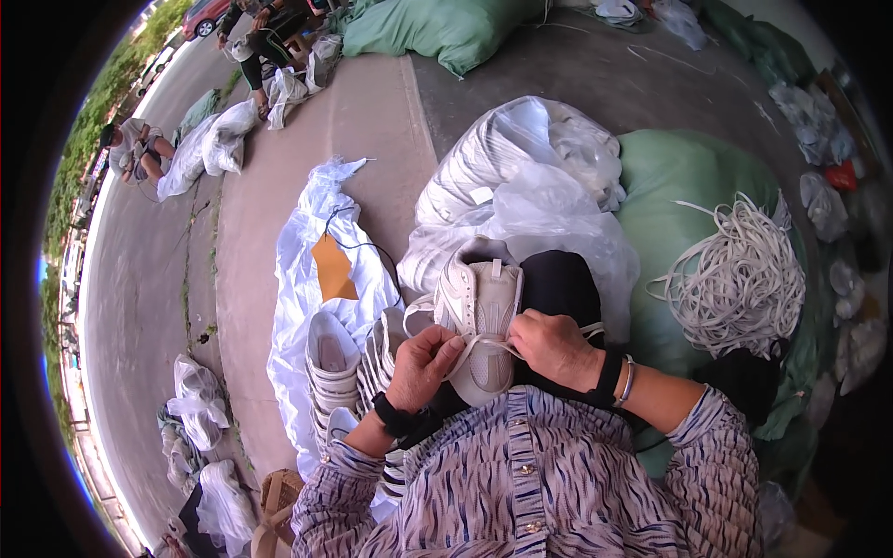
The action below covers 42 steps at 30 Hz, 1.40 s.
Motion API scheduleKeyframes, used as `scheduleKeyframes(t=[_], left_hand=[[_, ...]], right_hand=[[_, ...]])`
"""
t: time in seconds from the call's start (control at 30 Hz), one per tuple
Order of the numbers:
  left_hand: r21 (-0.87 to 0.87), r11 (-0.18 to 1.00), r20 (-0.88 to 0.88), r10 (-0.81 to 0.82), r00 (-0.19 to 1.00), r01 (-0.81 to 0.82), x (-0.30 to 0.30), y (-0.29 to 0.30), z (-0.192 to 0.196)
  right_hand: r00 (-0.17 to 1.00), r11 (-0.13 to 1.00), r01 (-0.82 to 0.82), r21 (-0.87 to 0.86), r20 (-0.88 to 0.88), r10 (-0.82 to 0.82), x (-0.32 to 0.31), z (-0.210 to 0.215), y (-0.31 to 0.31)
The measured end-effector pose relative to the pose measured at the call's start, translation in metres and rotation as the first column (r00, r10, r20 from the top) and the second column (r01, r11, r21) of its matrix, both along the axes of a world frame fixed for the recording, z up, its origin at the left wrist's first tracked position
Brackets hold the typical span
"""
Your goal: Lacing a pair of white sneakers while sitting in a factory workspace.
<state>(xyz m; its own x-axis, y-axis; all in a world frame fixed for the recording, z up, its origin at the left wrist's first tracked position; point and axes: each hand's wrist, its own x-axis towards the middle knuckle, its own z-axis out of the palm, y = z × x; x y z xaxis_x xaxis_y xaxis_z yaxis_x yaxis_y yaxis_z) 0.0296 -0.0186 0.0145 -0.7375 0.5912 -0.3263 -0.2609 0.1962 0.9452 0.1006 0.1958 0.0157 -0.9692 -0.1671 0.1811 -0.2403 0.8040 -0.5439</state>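
Note:
A pale beige sneaker [493,290] rests on my lap against dark cloth. A flat off-white shoelace [488,340] is stretched across the toe end of its lacing area. On the left of the shoe, my left hand [420,365] pinches the lace between thumb and fingers. My right hand [561,348] closes on the lace at the right side, and a loose lace end shows beyond it. To my right, a tangled heap of off-white laces [738,279] lies on a green sack [674,177].
Stacked pale shoes [332,358] stand left of my knees by white plastic sheeting [307,251] and an orange-brown card [333,268]. A large white sack of shoes [507,167] sits ahead. Beyond are a green bundle [437,33] and two people, one seated person [138,153] at far left.

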Motion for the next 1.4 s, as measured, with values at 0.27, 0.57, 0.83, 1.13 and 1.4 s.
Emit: scheduleKeyframes(t=[0.27,0.57,0.83,1.13,1.4], left_hand=[[-0.019,0.999,0.072,0.042,0.996,-0.041,0.000,0.001,-0.005],[-0.532,0.847,-0.672,-0.427,0.606,0.006,-0.023,0.026,0.033],[-0.731,0.675,-0.658,-0.736,0.161,0.096,-0.038,0.030,0.052],[-0.881,0.457,-0.466,-0.794,-0.390,0.121,-0.065,0.046,0.042],[-0.808,0.444,-0.509,-0.857,-0.079,0.388,-0.098,0.047,-0.003]], right_hand=[[0.992,0.991,0.009,-0.132,0.124,0.007,-0.002,-0.002,0.005],[0.986,0.988,-0.094,-0.122,0.123,0.109,-0.015,0.004,0.019],[0.947,0.941,-0.227,0.251,-0.167,0.273,-0.014,0.027,0.021],[0.914,0.878,-0.362,0.314,-0.064,0.400,-0.024,0.003,0.019],[0.930,0.914,-0.351,0.206,-0.034,0.365,-0.041,-0.006,0.024]])
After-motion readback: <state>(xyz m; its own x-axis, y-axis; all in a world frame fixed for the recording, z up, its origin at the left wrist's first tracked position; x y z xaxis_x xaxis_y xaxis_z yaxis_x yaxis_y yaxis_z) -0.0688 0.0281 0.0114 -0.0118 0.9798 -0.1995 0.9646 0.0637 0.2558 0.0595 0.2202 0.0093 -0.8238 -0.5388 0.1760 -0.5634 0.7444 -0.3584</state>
